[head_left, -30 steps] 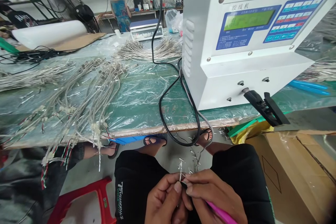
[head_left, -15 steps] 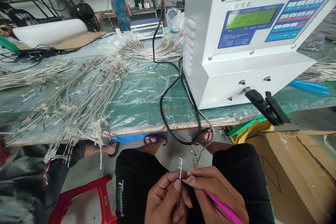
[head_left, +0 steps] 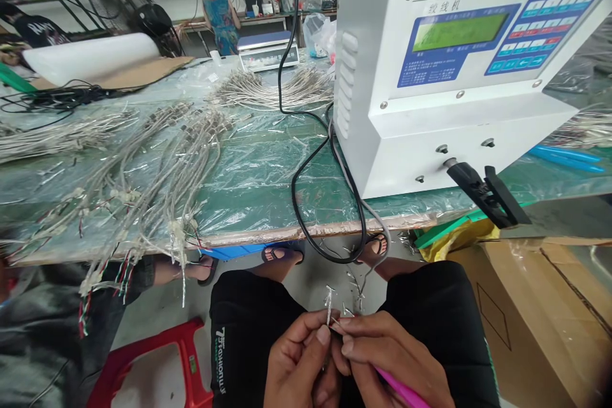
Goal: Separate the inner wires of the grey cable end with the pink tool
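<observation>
Wire end (head_left: 328, 307) pinched btwn both hands above lap

Left hand (head_left: 297, 363) curled narrow, thumb and finger closed on the wire, bare silver strands sticking up past the fingertips. Right hand (head_left: 392, 357) also narrow, fingers pressed in just beside the left's, pink handle (head_left: 400, 389) running out from under it toward lower right. Wire looks light, thin and soft; bare strands prob splay easily, so best hold is just behind the tip, not on the strands. Fingers hide most of the rest.

Just below: black shorts (head_left: 248, 325), red stool (head_left: 148, 357) to the left, cardboard box (head_left: 516, 325) to the right. Past the knees, wire scraps (head_left: 356, 287) on the floor and sandalled feet (head_left: 282, 255).

Then counter (head_left: 310, 229) under clear plastic, w/ wire bundles (head_left: 157, 166) laid out, some ends hanging over the edge, black cable (head_left: 299, 185) looping down, white twisting machine (head_left: 430, 140) at right. Farther back: scale (head_left: 268, 54), fan (head_left: 108, 3), co-worker (head_left: 220, 22) at the far bench.
</observation>
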